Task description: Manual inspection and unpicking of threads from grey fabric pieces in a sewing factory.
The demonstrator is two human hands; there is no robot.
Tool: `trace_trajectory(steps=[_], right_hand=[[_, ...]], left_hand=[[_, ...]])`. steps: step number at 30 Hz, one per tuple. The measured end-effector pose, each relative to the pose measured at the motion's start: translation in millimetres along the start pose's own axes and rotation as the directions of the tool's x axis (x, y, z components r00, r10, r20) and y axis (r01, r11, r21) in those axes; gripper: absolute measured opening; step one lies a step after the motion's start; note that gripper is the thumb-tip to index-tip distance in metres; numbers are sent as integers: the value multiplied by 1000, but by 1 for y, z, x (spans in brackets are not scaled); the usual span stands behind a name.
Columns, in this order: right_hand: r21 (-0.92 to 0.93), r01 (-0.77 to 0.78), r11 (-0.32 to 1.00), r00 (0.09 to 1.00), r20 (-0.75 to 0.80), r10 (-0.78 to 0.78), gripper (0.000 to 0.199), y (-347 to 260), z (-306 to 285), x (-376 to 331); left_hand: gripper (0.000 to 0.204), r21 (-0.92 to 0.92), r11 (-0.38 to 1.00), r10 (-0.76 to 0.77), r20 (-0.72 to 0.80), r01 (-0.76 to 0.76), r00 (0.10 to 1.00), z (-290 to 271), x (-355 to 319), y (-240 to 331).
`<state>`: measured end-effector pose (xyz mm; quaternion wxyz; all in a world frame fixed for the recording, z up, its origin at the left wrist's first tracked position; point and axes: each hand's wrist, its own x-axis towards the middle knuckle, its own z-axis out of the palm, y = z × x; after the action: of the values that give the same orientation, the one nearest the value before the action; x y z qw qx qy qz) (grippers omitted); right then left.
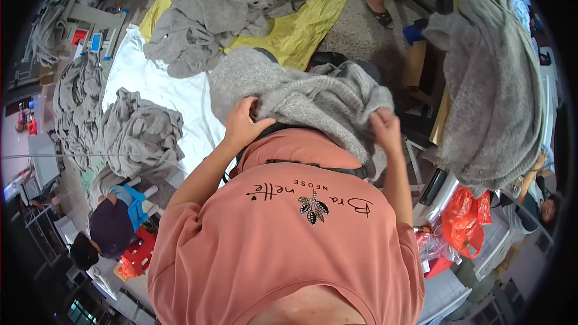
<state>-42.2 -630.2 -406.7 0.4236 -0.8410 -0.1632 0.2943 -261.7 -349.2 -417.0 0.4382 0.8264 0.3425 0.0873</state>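
While a seated person in a dark cap (111,225) bent over a red stool (139,251) at the lower left, grey knitted garments lay in heaps along that side: one pile (77,105) at the far left edge and a crumpled mound (141,132) on a white sheet (156,84) spread over the floor. Small red and blue rectangular packages (88,39) sat on a shelf at the upper left, too small to make out further. Above, a larger heap of grey knitwear (223,6) rested on a yellow sheet (307,21). At the centre, the left hand (244,123) was closed around a fold of the grey sweater (301,99), fingers curled into the knit, the sweater bunched just in front of the person's pink shirt (289,235). Across the same garment, the right hand (384,126) pinched its other edge, fingers shut on the fabric. Farther right, another grey knit (494,96) hung draped over a stand, and below it a crinkled orange-red plastic bag (463,219) sat beside a clear wrapper with red contents (433,247).
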Motion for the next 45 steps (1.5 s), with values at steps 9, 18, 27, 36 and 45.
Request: trace_trajectory(steps=[9, 18, 27, 36, 45], right_hand=[[66, -4, 998, 968, -252, 21, 71, 17, -5, 51], [251, 141, 958, 973, -215, -87, 38, -34, -25, 28], [430, 337, 838, 884, 160, -438, 32, -127, 35, 20], [396, 200, 896, 955, 126, -269, 2, -134, 50, 20], [568, 34, 822, 966, 191, -172, 4, -130, 53, 9]], left_hand=[[25, 209, 964, 136, 151, -166, 979, 6, 31, 30], [16, -814, 544, -10, 237, 204, 972, -11, 49, 98], [12, -701, 686, 134, 389, 198, 911, 9, 41, 136], [2, -562, 824, 227, 453, 78, 862, 6, 31, 139], [4, -543, 832, 199, 482, 113, 853, 1, 40, 141]])
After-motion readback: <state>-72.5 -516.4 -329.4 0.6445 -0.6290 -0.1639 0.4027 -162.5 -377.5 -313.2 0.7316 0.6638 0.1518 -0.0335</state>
